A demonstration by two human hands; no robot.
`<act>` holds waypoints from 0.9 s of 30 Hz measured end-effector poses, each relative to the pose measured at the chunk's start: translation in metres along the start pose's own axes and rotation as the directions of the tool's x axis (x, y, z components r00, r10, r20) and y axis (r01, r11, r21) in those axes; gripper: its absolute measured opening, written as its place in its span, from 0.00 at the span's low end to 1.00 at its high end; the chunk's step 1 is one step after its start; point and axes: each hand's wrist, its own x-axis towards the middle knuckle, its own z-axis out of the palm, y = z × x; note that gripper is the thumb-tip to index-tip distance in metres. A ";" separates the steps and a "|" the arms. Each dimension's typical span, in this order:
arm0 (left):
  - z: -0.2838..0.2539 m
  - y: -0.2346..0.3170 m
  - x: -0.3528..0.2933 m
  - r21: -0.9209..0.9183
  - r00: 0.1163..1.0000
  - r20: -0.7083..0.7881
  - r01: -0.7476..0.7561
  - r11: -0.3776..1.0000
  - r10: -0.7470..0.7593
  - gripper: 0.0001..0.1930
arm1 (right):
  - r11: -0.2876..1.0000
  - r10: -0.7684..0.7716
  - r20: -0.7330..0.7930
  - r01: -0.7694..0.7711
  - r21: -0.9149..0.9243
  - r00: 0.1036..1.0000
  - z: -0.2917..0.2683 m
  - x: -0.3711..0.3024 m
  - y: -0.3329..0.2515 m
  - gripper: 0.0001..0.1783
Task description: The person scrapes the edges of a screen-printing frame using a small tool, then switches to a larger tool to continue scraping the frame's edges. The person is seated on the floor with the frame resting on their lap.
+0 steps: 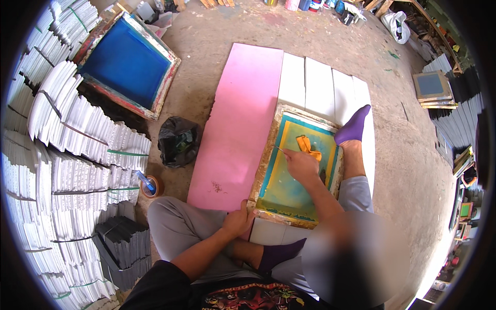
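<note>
Head view looks down on a person seated on a concrete floor. At the far left, stacks of white sheets (67,155) curve up along the rim, bound here and there with green bands, with a dark grey stack (121,248) low beside them. Above them a blue-meshed screen frame (126,59) leans by the piles. Near the stacks sits a roll of tape (150,187) with a blue tool lying on it, and just right of that a black plastic bag (178,140). A long pink sheet (240,124) lies on the floor, running away from the person's knee.

The left hand (237,221) is clenched on the near left corner of a wooden printing frame (264,165), fingers wrapped over its edge. The frame lies flat on a row of white boards (320,88), just right of the pink sheet and touching it; its mesh is teal with yellow margins. The right hand (301,164) rests on the mesh, pinching a thin stick-like tool (279,150) whose tip points left. An orange rag (306,145) lies on the mesh just beyond that hand. A foot in a purple sock (354,126) rests on the frame's right edge. Far right, another small screen frame (433,87) lies on the floor.
</note>
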 end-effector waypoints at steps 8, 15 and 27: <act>0.002 0.003 0.001 -0.043 1.000 -0.002 -0.009 0.999 0.009 0.32 | 0.979 0.042 0.027 -0.035 -0.201 0.999 0.004 -0.003 -0.034 0.23; 0.001 -0.003 0.002 -0.068 0.998 -0.027 -0.056 0.996 0.054 0.31 | 0.989 -0.023 0.050 0.030 -0.148 0.998 0.001 -0.002 -0.049 0.19; -0.007 0.007 0.003 -0.075 0.999 0.036 0.005 0.997 -0.003 0.30 | 0.995 -0.085 -0.020 0.086 0.047 0.996 -0.002 0.007 -0.021 0.16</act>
